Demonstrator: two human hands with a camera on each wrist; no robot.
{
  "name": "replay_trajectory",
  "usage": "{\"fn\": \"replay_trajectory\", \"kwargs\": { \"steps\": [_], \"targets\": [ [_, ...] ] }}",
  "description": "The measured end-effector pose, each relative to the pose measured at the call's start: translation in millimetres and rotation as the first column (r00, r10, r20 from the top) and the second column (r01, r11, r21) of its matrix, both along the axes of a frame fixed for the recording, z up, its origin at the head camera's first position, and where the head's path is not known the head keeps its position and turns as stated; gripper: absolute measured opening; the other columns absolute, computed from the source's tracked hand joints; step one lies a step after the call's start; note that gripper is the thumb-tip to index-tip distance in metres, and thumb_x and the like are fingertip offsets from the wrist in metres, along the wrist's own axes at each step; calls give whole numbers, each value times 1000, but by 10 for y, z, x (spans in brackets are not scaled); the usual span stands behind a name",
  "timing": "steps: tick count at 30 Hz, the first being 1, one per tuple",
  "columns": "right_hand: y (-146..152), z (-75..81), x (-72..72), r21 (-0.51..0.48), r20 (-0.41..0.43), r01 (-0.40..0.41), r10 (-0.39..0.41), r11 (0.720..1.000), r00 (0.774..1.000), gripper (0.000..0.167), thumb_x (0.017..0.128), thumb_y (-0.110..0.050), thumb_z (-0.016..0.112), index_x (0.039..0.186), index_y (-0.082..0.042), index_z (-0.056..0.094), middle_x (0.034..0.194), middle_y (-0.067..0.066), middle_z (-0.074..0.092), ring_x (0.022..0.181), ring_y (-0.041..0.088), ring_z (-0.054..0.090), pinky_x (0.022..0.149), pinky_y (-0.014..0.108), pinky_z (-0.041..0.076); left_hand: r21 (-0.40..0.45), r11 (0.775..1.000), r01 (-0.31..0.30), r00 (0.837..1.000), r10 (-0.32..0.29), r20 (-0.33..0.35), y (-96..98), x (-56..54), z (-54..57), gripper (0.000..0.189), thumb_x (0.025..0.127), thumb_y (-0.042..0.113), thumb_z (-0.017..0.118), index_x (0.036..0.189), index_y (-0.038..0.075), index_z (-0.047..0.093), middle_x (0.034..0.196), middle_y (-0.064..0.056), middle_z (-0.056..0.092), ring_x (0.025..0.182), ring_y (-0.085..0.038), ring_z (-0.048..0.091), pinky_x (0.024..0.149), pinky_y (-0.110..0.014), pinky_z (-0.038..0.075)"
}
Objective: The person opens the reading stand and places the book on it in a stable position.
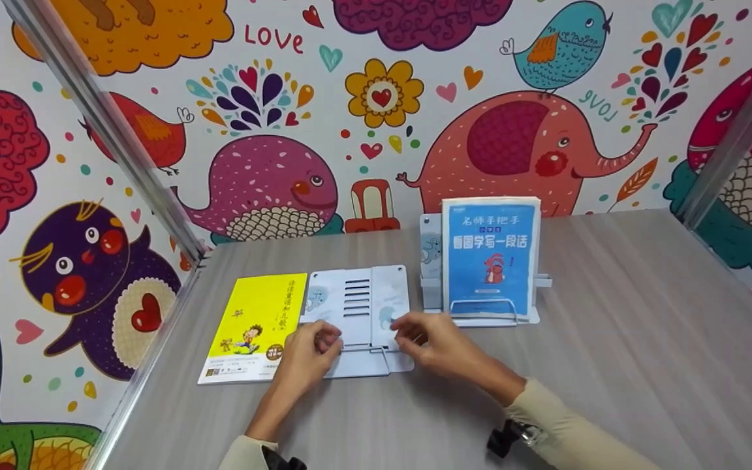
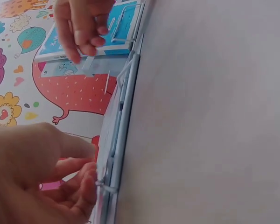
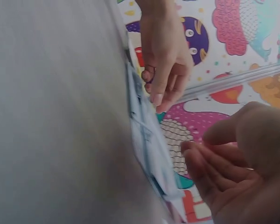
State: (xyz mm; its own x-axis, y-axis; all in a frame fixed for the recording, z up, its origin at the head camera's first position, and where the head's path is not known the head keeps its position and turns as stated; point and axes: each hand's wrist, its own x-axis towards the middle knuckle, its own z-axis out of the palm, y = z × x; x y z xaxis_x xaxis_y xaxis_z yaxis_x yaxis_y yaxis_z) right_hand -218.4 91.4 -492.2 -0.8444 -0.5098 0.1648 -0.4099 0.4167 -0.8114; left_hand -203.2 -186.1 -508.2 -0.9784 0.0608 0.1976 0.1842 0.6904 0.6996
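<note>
A pale grey-white book stand [image 1: 358, 330] with a column of slots and a faint animal print lies flat on the table. Over its near left corner is my left hand [image 1: 311, 349], fingers loosely bent, the tips close to the stand's wire holder [image 2: 105, 185]. My right hand [image 1: 438, 339] hovers by the stand's right edge. Its thumb and fingers curve toward each other with nothing visible between them, as the right wrist view also shows [image 3: 238, 161]. Whether the left fingertips touch the stand, I cannot tell.
Left of the flat stand lies a yellow book [image 1: 258, 320]. A blue book [image 1: 490, 261] leans upright on a second, raised stand [image 1: 431, 261] at the back right. Cartoon-printed panels [image 1: 382, 150] and metal posts [image 1: 121, 130] border the grey wood-grain table [image 1: 643, 339].
</note>
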Motion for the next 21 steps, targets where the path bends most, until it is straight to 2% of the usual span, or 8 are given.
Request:
{"fn": "replay_trajectory", "kwargs": {
  "steps": [4,10,16,21],
  "targets": [
    [-136,-93,-63,50,64,-37,34,998,997,26,102,-12,74,127,-3,76,110,5,80,93,13,71,89,29,62,-7,1000,11,998,-11,62,-62,24,38,11,97,13,81,108,9,78,93,-1,72,83,-14,62,78,-18,54],
    [-210,-180,-95,52,67,-67,63,996,996,26,100,-9,76,124,-2,75,106,4,76,90,12,70,84,26,62,-29,999,16,989,-12,145,-174,55,126,15,95,18,85,106,11,77,94,-1,71,84,-15,61,78,-21,52],
    [-184,-225,-85,48,74,-78,74,996,994,20,95,-5,79,115,-2,75,91,0,69,81,8,63,72,19,54,-31,996,81,957,-69,283,-294,92,212,38,83,19,96,108,8,69,89,-5,65,81,-16,59,74,-21,48],
    [-183,-230,-85,22,100,-81,79,996,992,20,92,-6,84,108,-2,72,88,-1,68,78,8,63,69,18,54,-44,997,70,933,-50,356,-320,98,254,43,78,17,99,104,6,66,89,-5,67,80,-17,61,74,-24,50]
  ]
}}
